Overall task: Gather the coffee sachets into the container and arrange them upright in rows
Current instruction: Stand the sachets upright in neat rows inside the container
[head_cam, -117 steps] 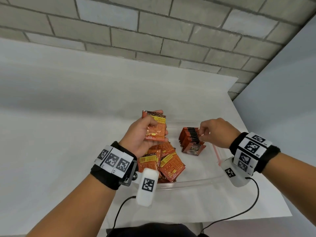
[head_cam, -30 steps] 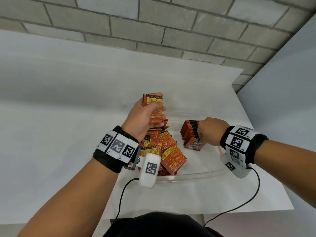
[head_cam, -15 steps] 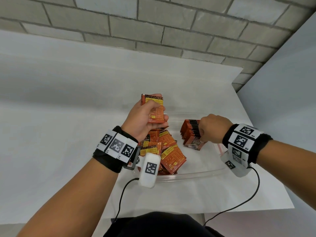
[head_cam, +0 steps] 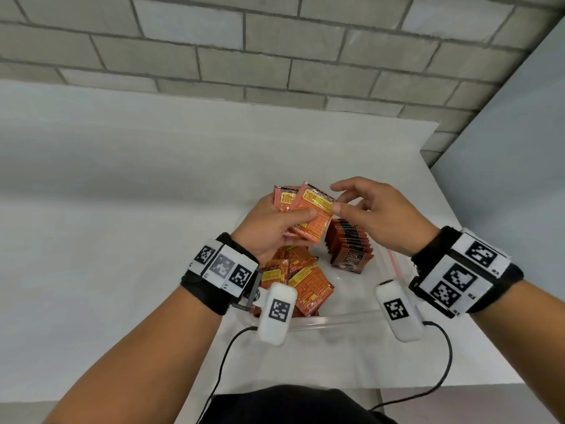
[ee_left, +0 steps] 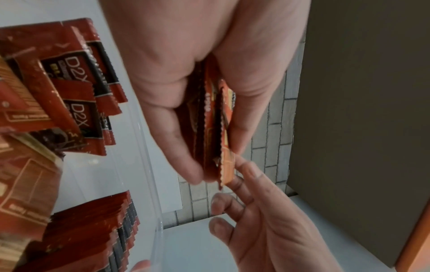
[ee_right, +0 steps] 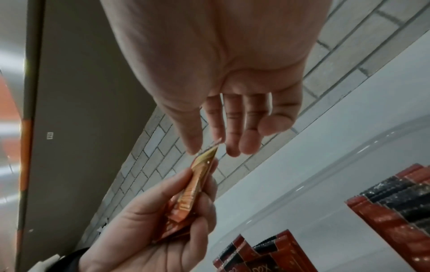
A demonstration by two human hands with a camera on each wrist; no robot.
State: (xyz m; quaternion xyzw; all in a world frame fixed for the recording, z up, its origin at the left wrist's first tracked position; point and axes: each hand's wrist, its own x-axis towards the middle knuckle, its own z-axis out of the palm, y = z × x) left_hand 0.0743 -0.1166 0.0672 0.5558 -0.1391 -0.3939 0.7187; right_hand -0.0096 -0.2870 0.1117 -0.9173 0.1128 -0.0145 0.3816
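Left hand (head_cam: pixel 272 228) grips fanned sachets (head_cam: pixel 308 215); right hand (head_cam: pixel 379 218) pinches one corner (row (head_cam: pixel 348 243) reads "D2X").

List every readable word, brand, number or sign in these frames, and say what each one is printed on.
"D2X": front sachet of the upright row in the container.
"D2X": two loose sachets, left wrist view.
Yellow panels on the sachets held in the left hand: print too small to read.
Wristband squares: coded patterns, no words; the small numbers beside them are blurred.
Small wall plate: unreadable.

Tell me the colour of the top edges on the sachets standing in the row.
Black, on red-brown sachets; clearest in the right wrist view.
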